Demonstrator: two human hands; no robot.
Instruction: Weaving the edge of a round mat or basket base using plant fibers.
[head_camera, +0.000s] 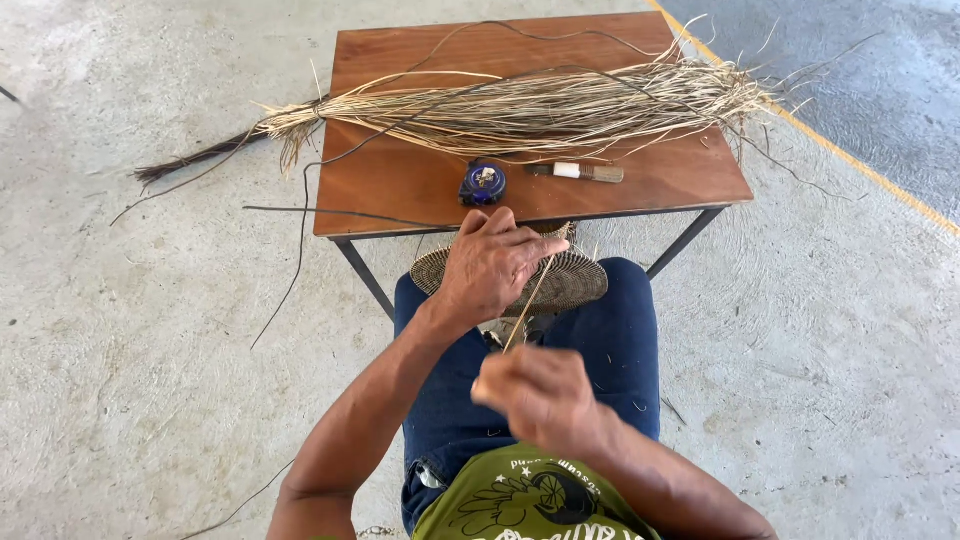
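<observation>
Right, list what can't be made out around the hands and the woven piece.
Head view only:
- Woven disc: its middle is hidden by the left hand; its far edge by the table.
- Right hand: motion-blurred, so its grip on the pale strand is unclear.
- Fibre bundle: single strands too fine to separate.

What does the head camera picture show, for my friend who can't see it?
A seated person's left hand holds a round woven mat on their lap, while the right hand pulls a thin straw strip. A wooden table ahead holds a straw bundle.
</observation>
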